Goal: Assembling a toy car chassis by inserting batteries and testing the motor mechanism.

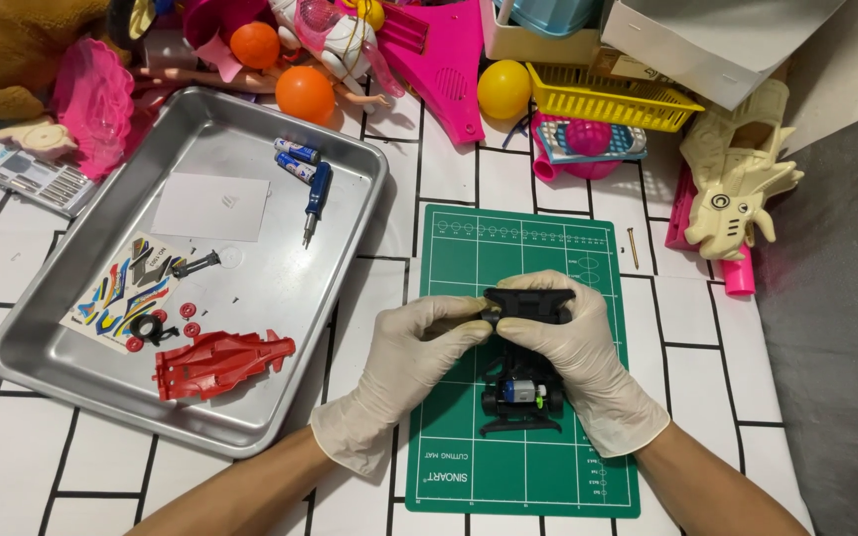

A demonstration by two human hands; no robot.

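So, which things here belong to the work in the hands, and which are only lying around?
In use:
- black toy car chassis, held by left hand and right hand
- green cutting mat
- metal tray with red car body, sticker sheet, screwdriver, two batteries

Lying about:
- orange balls
- yellow basket
- cream dragon toy
- plush toy

Tray left of cutting mat, car body in tray, toy heap along frame top.
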